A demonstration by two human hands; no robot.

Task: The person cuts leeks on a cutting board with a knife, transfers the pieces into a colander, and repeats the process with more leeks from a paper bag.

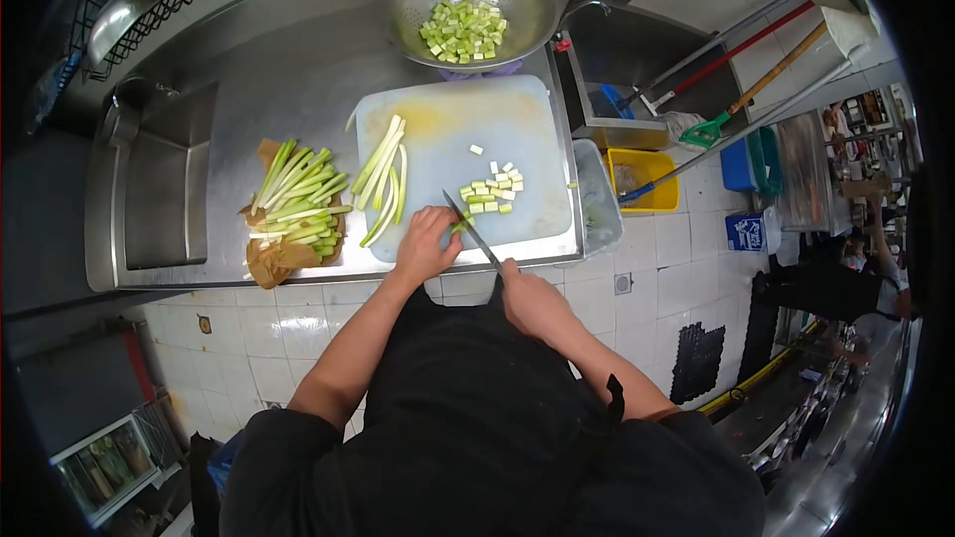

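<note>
My right hand [532, 300] is closed round the handle of a kitchen knife [481, 239], its blade angled up and left over the near part of the white cutting board [542, 124]. Beside the blade, the curled fingers of my left hand [428, 247] hold down the pale green celery stalks [463, 225], mostly hidden under them. Cut celery pieces [489, 191] lie right of the knife. Several long celery strips [383, 174] rest on the board's left side.
A steel colander [403, 15] with cut pieces stands behind the board. Left of it, a celery pile [303, 194] lies on brown paper [274, 264], near a sink [164, 209]. A clear bin [602, 209] and yellow bucket [662, 184] are at right. Another person [836, 288] is far right.
</note>
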